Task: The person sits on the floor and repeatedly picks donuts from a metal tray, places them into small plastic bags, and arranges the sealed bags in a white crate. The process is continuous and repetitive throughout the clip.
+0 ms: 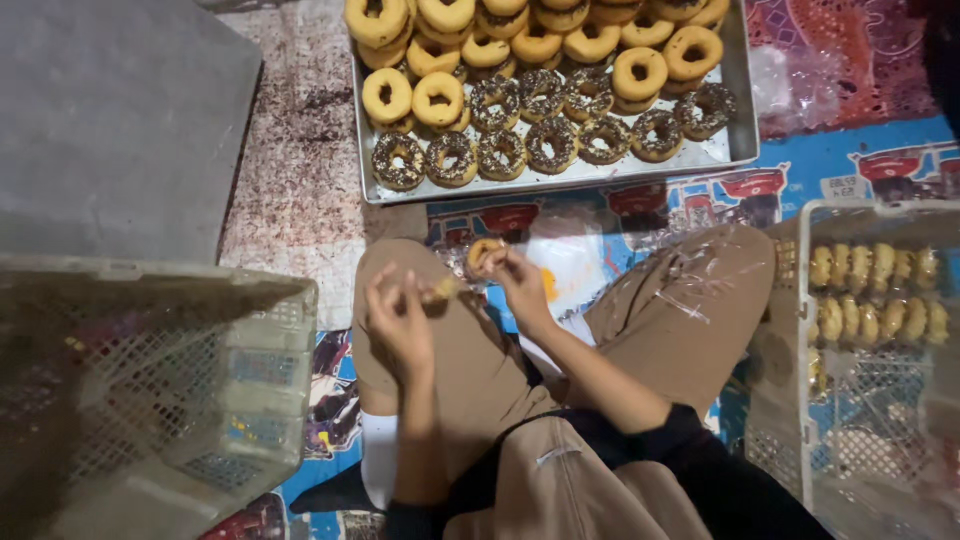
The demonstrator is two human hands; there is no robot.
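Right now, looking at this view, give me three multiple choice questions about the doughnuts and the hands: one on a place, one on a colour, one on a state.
1. Where is the metal tray of doughnuts?
A. On the floor ahead of the knees
B. Inside the left crate
C. On the lap

2. What colour are the trousers?
A. Blue
B. Tan
C. White

3. What is the right hand doing?
A. Resting flat on the floor
B. Holding a doughnut
C. Gripping the crate rim

Answers: 1 A, the tray lies on the patterned mat beyond the knees. 2 B, both bent legs are in tan cloth. 3 B, its fingers close around a plain doughnut, while the left hand pinches a small piece beside it.
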